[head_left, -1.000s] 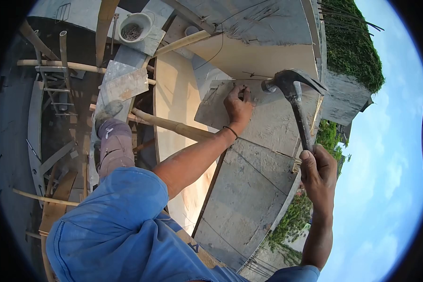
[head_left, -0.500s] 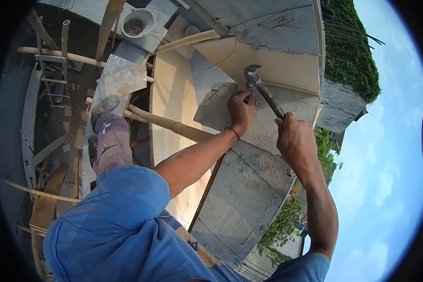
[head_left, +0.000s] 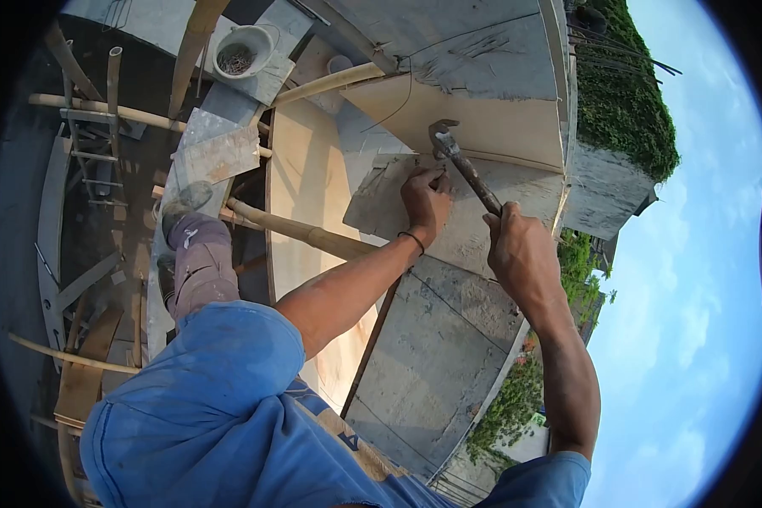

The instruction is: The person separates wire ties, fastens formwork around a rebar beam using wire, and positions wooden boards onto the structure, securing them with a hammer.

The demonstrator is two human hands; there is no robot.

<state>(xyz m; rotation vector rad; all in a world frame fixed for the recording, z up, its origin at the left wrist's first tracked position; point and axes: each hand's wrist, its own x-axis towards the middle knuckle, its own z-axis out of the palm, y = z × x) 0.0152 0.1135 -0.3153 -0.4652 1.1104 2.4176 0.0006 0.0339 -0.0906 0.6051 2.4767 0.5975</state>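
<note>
My right hand (head_left: 523, 254) is wrapped round the handle of a claw hammer (head_left: 476, 179). The hammer's metal head is just above the fingers of my left hand (head_left: 426, 203), close to the wooden panel. My left hand is closed in a pinch against the grey board (head_left: 389, 196); what sits between its fingertips is too small to make out. A dark band circles the left wrist. Behind the hammer head stands a pale plywood panel (head_left: 491, 127), which meets worn grey boards (head_left: 449, 326) along a corner.
A white bucket (head_left: 264, 41) of what look like nails stands on boards at the upper left. Bamboo poles (head_left: 305, 230) cross the framework, with gaps between them. A foot (head_left: 186, 203) rests on a narrow plank. Past the right edge are greenery (head_left: 626, 102) and sky.
The whole view has shifted slightly, with the scene moving left. Both hands keep their grip, and the hammer head remains near the left fingers.
</note>
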